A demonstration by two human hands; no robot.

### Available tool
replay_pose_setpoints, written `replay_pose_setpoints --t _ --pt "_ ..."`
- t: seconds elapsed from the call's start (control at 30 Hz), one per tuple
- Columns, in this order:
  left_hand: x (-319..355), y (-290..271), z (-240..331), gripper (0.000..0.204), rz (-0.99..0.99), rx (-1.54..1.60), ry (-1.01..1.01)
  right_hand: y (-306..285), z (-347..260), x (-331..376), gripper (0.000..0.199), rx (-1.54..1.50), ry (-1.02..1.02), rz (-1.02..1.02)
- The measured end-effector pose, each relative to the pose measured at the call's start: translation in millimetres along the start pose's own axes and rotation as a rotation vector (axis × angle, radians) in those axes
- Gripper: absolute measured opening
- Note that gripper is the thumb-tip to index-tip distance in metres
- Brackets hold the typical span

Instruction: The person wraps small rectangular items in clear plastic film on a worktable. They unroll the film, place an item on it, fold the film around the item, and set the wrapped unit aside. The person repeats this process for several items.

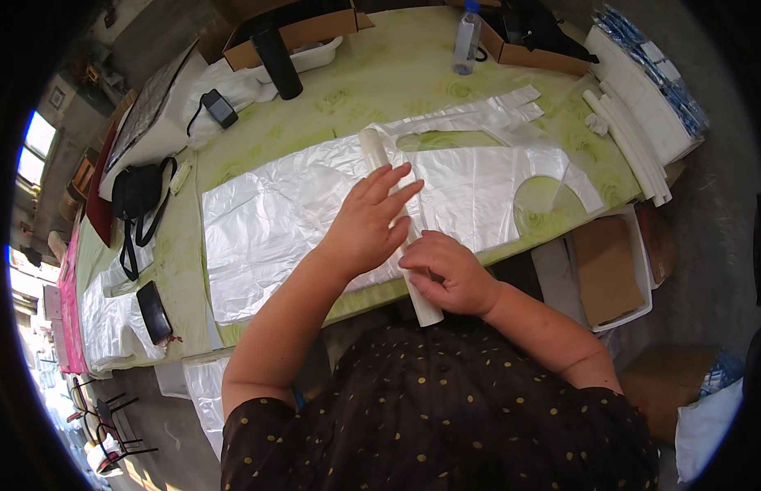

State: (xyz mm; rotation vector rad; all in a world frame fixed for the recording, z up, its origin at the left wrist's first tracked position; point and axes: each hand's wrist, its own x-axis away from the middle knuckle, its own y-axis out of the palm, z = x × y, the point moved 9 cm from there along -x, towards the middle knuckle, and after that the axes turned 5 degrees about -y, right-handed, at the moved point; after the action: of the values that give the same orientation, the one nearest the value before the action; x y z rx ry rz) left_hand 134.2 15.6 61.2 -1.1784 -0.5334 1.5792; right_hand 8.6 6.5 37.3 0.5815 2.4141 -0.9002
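Observation:
A thin, shiny white plastic apron (261, 225) lies spread over the table, its cut-out end toward the right. Across it slants a long white tube (425, 304), its near end jutting past the table edge toward my body. My left hand (368, 217) rests on the middle of the tube with fingers spread apart. Closer to me, my right hand (454, 274) is curled against the tube's right side, thumb and forefinger bent in at it. Its other fingers are partly hidden.
The table has a green patterned cover (347, 98). White rolls (626, 143) lie at the right edge beside a white box (642, 90). A water bottle (467, 41) and black cylinder (276, 64) stand at the back. Left are a black bag (137, 192) and phone (154, 313).

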Motion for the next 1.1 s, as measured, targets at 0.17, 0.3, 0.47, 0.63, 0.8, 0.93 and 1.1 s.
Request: replay_pose_setpoints --t 0.17,0.3,0.47,0.63,0.8,0.93,1.1 --pt "9.2 14.3 -49.9 0.031 -0.071 -0.048 -0.287 -27.2 14.2 2.4 0.028 0.311 0.100 0.165" --pt "42.4 12.7 -44.1 0.038 -0.040 0.024 -0.329 -19.9 52.4 1.6 0.043 0.613 0.219 0.092" --pt "71.5 6.4 -53.7 0.044 -0.019 0.036 -0.318 20.2 90.5 -59.4 0.052 0.714 0.251 -0.066" --pt "69.2 7.2 -55.9 0.043 -0.017 0.070 -0.298 16.1 148.8 -104.7 0.053 0.849 0.479 -0.177" --pt "74.0 3.9 -57.8 0.042 0.008 0.070 -0.343 -104.3 215.4 -65.4 0.068 0.988 1.044 -0.141" --pt "69.7 4.6 -54.3 0.042 0.008 0.084 -0.329 -296.9 256.1 69.7 0.086 1.018 1.486 0.128" --pt "73.4 3.4 -55.1 0.042 0.017 0.082 -0.349 -396.8 168.8 128.8 0.076 1.321 1.455 0.367"
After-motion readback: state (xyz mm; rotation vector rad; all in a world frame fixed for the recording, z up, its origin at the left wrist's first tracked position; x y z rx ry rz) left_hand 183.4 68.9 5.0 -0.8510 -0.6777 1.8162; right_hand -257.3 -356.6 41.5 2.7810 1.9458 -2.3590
